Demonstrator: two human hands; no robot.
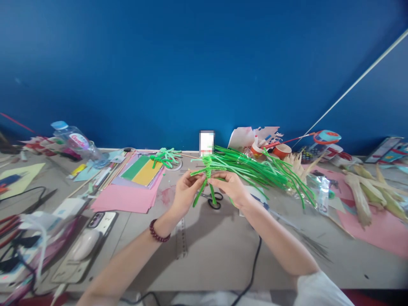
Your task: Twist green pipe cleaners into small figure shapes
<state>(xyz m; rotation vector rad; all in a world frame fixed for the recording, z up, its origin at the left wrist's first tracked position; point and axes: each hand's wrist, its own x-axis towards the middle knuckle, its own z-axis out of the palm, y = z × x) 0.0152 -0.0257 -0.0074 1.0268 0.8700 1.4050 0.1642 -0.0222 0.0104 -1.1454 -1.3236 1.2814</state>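
The head view is showing a green pipe-cleaner figure [208, 171] being held over the black-handled scissors [210, 206], one leg overlapping them in view. Left of the scissors, the left hand [188, 189] is pinching the figure between thumb and curled fingers. Right of the scissors, the right hand [231, 185] is pinching it too, fingertips nearly together. Green pipe cleaners [261, 168] are lying beyond the scissors to the right; pink paper [124, 198] is lying to their left.
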